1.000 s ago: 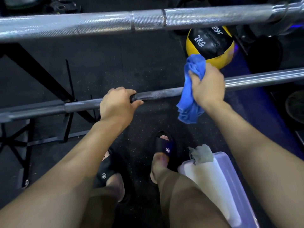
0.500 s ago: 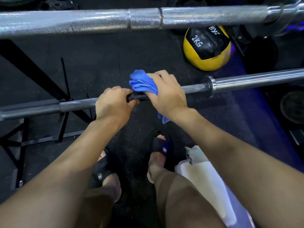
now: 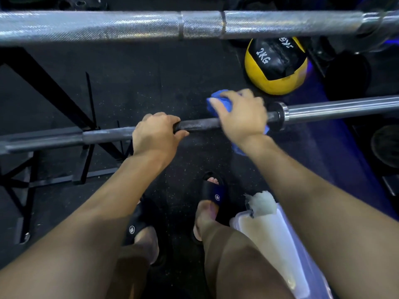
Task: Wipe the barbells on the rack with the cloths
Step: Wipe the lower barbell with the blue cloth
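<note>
The left hand [image 3: 156, 134] grips the lower barbell [image 3: 198, 124] on the rack while the right hand [image 3: 243, 117] squeezes the blue cloth [image 3: 218, 102] around it, and rubbing too fast could bump knuckles on the collar [image 3: 280, 115].

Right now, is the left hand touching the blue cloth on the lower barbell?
Apart. The head view shows bare dark shaft of the lower barbell between the left hand and the blue cloth under the right hand.
</note>
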